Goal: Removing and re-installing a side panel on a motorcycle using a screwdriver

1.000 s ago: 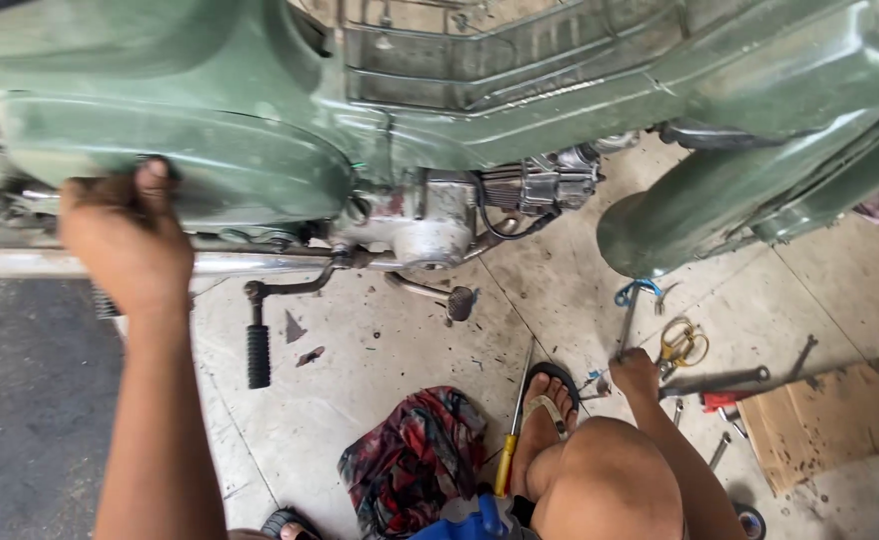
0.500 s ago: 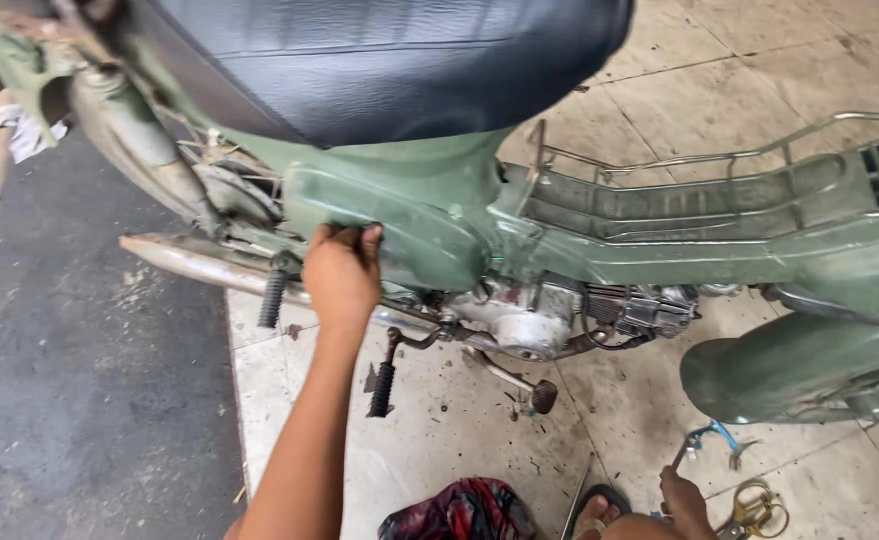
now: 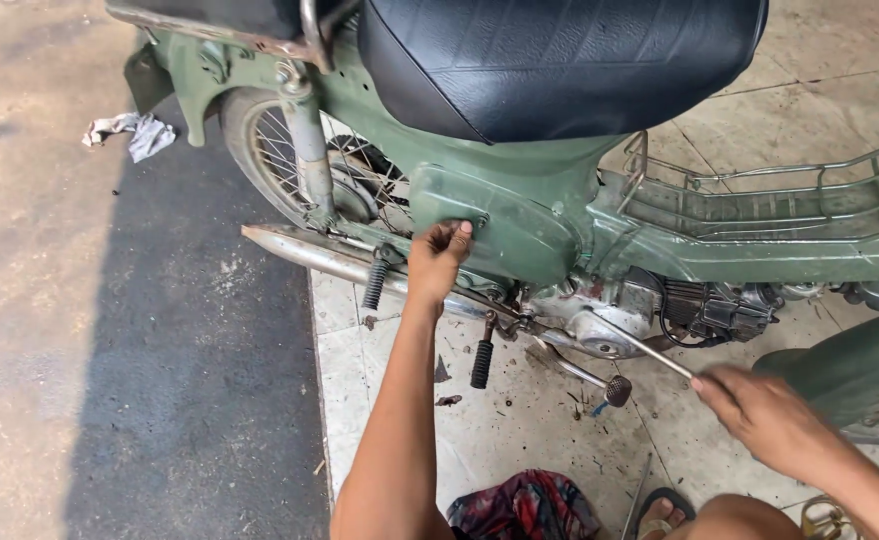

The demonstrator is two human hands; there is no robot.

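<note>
A green motorbike [image 3: 520, 225] with a black seat [image 3: 560, 60] stands across the view. My left hand [image 3: 438, 256] grips the lower edge of its green side cover [image 3: 500, 225], fingers curled over the rim. My right hand [image 3: 760, 415] holds a long thin metal tool [image 3: 640, 348], a screwdriver or rod, whose tip points up-left toward the engine [image 3: 610, 320]. The rear wheel [image 3: 310, 170] and the chrome exhaust pipe [image 3: 310, 252] lie left of my left hand.
A kick-start lever [image 3: 482, 355] and a footpeg [image 3: 616, 390] hang below the engine. A crumpled cloth [image 3: 130, 132] lies on the dark pavement at the left. A patterned red rag [image 3: 525, 505] lies on the tiled floor near my knee [image 3: 725, 520].
The view has swung left toward the rear wheel. My left hand stays on the side cover. My right hand has risen from the floor and now holds the thin tool near the engine.
</note>
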